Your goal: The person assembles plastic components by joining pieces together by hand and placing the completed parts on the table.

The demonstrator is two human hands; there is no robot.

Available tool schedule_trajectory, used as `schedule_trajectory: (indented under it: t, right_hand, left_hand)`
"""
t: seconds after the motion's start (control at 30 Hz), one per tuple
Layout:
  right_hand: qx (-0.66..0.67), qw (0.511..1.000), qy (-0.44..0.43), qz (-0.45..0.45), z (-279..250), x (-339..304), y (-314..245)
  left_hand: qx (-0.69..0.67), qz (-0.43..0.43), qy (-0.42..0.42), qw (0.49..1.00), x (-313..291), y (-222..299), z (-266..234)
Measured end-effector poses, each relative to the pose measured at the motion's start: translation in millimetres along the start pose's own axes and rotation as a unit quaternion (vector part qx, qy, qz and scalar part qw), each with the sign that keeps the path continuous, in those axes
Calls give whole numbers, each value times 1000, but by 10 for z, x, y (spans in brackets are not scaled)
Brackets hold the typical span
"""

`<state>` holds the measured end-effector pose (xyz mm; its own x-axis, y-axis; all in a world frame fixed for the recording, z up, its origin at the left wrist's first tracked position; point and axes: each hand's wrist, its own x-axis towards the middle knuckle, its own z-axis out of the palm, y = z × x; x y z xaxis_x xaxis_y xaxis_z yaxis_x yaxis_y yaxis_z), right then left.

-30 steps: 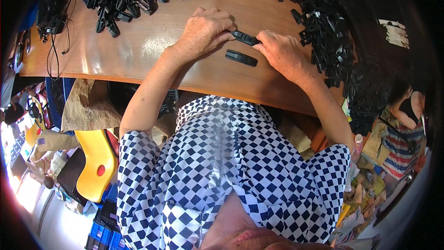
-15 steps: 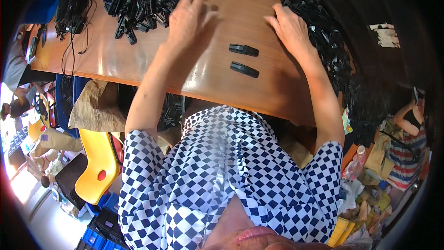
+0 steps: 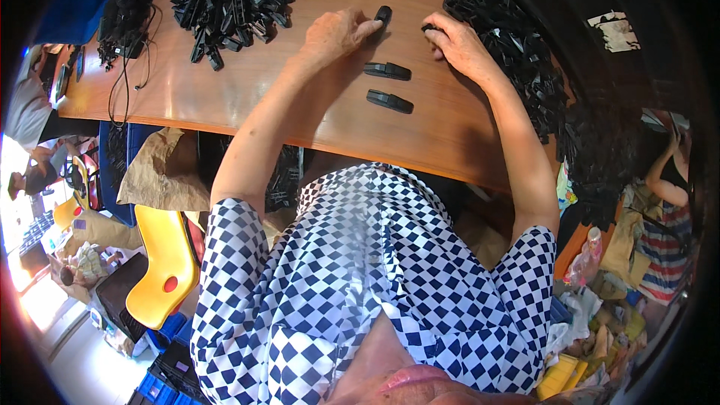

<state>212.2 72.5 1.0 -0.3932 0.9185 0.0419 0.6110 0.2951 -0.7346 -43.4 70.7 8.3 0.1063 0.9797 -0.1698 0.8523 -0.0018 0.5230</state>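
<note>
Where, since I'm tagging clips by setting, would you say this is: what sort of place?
Likely a small workshop: heaps of small black parts on a wooden table, with blue crates at the lower left.

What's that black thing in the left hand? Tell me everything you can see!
The black piece is small and longish, with a rounded far end, and looks like plastic. The left hand grips its near end, partly hiding it. It points away from the person. I can't tell if it touches the brown table.
</note>
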Motion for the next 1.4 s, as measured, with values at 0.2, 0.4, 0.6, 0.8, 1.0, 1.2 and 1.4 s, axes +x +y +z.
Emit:
schedule_trajectory:
  t: [0.2, 0.4, 0.6, 0.8, 1.0, 1.2, 1.4]
  right_hand:
    - [24, 990, -94, 102, 47, -185, -21]
    - [-181, 981, 7, -66, 44, -388, -85]
    - [-313, 940, 29, -134, 45, -443, -91]
    - [-202, 965, 54, -158, 10, -436, -242]
    - [-135, 985, 38, -105, 82, -430, -296]
    - [-87, 992, 40, -86, 256, -367, -274]
    - [-97, 992, 31, -76, 259, -267, -359]
  left_hand:
    - [178, 267, 163, 933, 10, 26, -62]
    - [163, 347, 78, 920, 35, 10, -89]
    - [48, 301, 28, 952, -214, -19, -17]
    - [14, 289, 50, 956, -292, -21, 29]
    - [-15, 298, 39, 954, -278, 43, 51]
    - [-48, 329, 40, 942, -239, 25, 40]
    - [-14, 283, 49, 958, -278, 24, -21]
